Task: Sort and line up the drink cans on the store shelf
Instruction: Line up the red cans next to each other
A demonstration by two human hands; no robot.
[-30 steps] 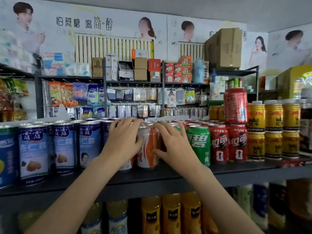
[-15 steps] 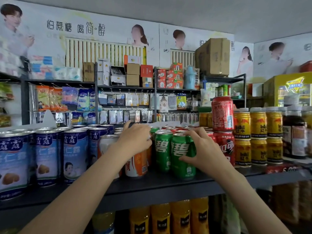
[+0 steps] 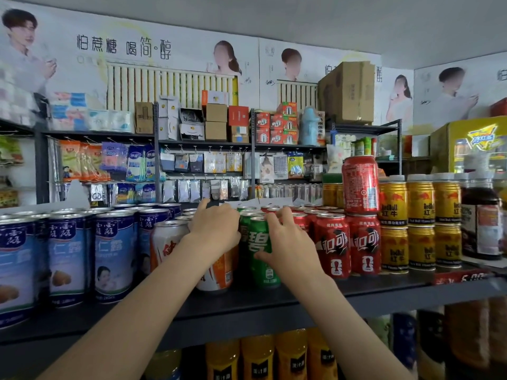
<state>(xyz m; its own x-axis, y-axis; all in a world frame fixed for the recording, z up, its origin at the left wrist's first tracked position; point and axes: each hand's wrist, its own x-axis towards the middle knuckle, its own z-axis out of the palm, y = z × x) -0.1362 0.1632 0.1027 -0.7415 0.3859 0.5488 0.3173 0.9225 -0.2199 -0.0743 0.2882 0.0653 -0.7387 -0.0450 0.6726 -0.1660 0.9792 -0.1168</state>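
Right hand (image 3: 288,242) pinches front green can (image 3: 260,256), thumb on label, fingers curled over rim. Left hand (image 3: 216,231) grips orange-white can (image 3: 219,270) just beside it. Both cans upright at front edge of shelf (image 3: 384,289). Best: slide green can flush against red cola cans (image 3: 348,245), label forward. Readable: "碧" on green; "RedBull 红牛" on gold cans (image 3: 419,207).

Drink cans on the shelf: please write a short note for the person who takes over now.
Left hand: curled over the orange-and-white can, holding it.
Right hand: grips the front green can.
Blue cans stand at the left, red cans and gold cans lined up at the right; one red can is stacked on top.
Left to do: line up the green and orange cans in the middle, place the stacked can.
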